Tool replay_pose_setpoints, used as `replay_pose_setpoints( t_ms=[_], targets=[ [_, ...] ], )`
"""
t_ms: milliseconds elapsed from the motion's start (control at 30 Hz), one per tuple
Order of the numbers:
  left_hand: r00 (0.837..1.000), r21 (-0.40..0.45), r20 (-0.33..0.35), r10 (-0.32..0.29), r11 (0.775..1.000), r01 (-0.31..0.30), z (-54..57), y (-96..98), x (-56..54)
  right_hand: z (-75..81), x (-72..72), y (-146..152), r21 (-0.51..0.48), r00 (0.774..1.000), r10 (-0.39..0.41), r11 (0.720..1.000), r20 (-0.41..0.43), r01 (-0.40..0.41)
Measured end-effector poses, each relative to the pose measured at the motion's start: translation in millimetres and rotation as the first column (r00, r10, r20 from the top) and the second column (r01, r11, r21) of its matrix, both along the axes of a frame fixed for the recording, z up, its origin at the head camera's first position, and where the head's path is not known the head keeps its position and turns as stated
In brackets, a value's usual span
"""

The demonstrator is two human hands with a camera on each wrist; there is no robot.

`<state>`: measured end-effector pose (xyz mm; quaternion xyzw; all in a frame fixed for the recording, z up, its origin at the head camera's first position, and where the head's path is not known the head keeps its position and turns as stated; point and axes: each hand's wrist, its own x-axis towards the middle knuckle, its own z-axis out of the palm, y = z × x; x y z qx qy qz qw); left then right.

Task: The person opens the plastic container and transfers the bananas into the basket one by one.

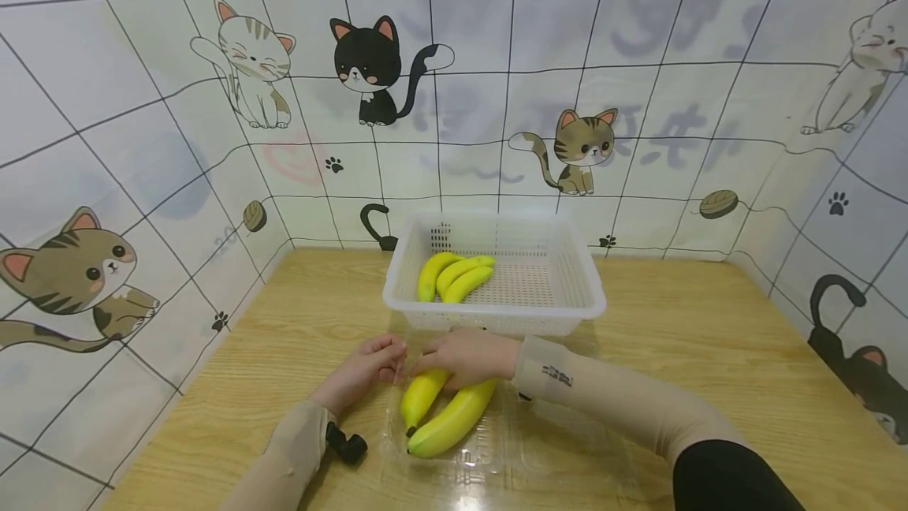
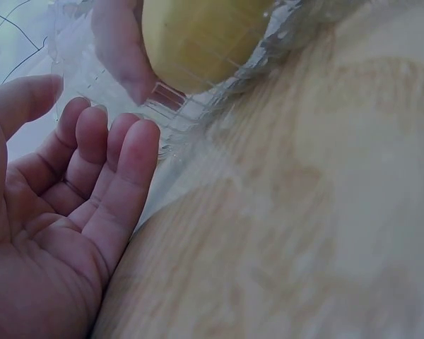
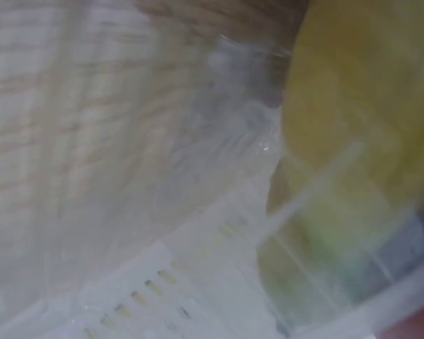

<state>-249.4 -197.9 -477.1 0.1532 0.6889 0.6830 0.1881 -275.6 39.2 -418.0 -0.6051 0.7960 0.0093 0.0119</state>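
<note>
The step in hand looks to be setting bananas into a clear plastic container (image 1: 489, 448), which lies opened out on the counter (image 1: 660, 306) just in front of the white basket (image 1: 496, 311). In the container's left half are the nearer banana (image 1: 454, 423), slanting, and the farther-left banana (image 1: 422, 399); three basket bananas (image 1: 464, 273) lie at the basket's left. The right hand (image 1: 468, 355), its forearm reaching in from the right with the palm down, is curled over the upper end of the farther-left banana and seems to grip it (the thumb is hidden, and the right wrist view is too blurred to help). The left hand (image 1: 365, 365) rests beside the container's left edge, palm turned up, fingers half curled and holding nothing; whether the fingertips touch the plastic, I cannot tell. The next move probably calls for settling that banana snugly, then loosening the right hand's grip without shoving the light container.
</note>
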Motion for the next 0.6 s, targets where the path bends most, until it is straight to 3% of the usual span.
replay_pose_setpoints(
  t_ms=[600],
  targets=[
    [0.999, 0.017, -0.016, -0.033, 0.999, 0.034, -1.1, 0.1, -2.5, 3.6, 0.9, 2.5, -0.017, 0.998, 0.007, 1.000, -0.062, -0.008]
  ],
)
